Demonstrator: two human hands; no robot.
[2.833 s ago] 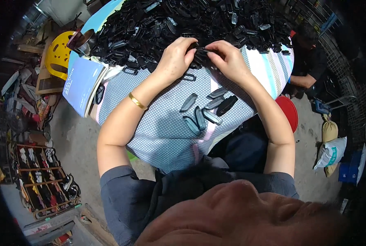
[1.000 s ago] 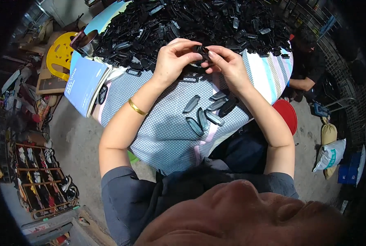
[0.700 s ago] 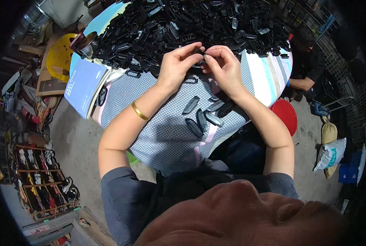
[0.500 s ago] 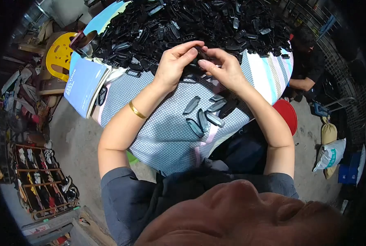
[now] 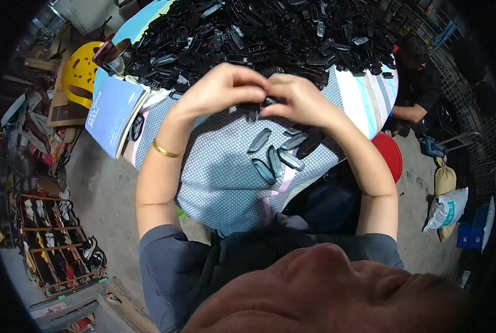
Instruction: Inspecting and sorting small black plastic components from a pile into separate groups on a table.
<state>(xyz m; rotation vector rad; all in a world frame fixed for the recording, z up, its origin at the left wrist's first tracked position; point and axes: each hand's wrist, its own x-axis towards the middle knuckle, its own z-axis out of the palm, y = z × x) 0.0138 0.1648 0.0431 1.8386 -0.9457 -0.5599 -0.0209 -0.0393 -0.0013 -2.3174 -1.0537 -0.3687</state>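
My left hand (image 5: 221, 91) and my right hand (image 5: 299, 101) meet fingertip to fingertip at the near edge of a big heap of black plastic parts (image 5: 242, 41). Both are closed in a pinch around a small dark plastic part (image 5: 253, 114), mostly hidden by the fingers and blurred. Just below them, several long oval shells (image 5: 274, 161), grey-clear with dark rims, lie loose on the patterned cloth (image 5: 220, 177). A darker black part (image 5: 311, 144) lies beside these, under my right wrist.
At the table's left are a blue book (image 5: 114, 114), a shiny cup (image 5: 117, 55) and a yellow plastic chair back (image 5: 81, 75). A red round stool (image 5: 388, 157) stands right. Another person (image 5: 417, 83) sits at the far right. Sacks (image 5: 447, 208) and a wooden rack (image 5: 56, 241) stand on the floor.
My hands have turned over and come closer together, dropping slightly toward me. My left wrist has shifted left. The loose shells on the cloth have stayed in place.
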